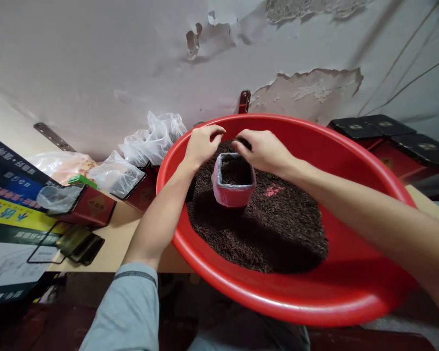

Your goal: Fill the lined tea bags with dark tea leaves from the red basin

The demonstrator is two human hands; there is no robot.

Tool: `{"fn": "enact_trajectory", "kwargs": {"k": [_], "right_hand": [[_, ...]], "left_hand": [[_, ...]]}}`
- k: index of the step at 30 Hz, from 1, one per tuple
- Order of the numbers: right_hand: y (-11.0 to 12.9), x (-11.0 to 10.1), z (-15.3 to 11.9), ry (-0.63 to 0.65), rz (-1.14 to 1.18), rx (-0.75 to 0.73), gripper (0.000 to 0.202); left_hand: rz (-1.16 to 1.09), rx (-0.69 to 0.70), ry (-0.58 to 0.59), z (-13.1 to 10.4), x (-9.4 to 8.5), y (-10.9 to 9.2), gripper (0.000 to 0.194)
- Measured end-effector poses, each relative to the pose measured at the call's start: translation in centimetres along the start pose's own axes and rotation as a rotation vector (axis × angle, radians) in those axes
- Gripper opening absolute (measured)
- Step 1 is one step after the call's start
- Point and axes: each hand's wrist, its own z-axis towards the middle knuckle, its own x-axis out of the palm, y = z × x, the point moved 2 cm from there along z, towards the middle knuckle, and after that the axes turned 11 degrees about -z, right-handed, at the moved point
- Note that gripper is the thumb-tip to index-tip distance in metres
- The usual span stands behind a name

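A small red square tin (234,196), lined with a clear plastic bag folded over its rim, stands upright on dark, loose, tea-like leaves (278,229) in a large red basin (300,309). More dark leaves show inside the tin. My left hand (206,142) hovers just behind and left of the tin, thumb and fingers bent but apart, nothing visible between them. At the tin's far right corner is my right hand (259,147), its fingers curled with thumb and fingertips close together. Something dark shows at those fingertips, too small to make out.
Left of the basin, red tins (95,207) with plastic bags (117,173) stand on a wooden table (122,243). Dark lids (82,246) and a printed box (14,209) lie nearby. Several black-lidded tins (398,151) stand right, near the peeling wall (131,63).
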Motion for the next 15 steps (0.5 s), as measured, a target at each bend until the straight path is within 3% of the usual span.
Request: {"fn": "enact_trajectory", "kwargs": {"k": [5,10,15], "right_hand": [[3.1,1.9,0.2,0.183,-0.194,-0.185,0.039],[1.7,1.3,0.7,0.182,0.026,-0.213,0.026],[0.5,-0.5,1.0,0.184,0.198,-0.086,0.028]], "left_hand": [[0.029,-0.04,-0.054,0.0,-0.8,1.2,0.029],[0.026,-0.079,-0.023,0.0,-0.6,1.7,0.028],[0.031,-0.075,0.009,0.1,-0.3,1.9,0.028]]}}
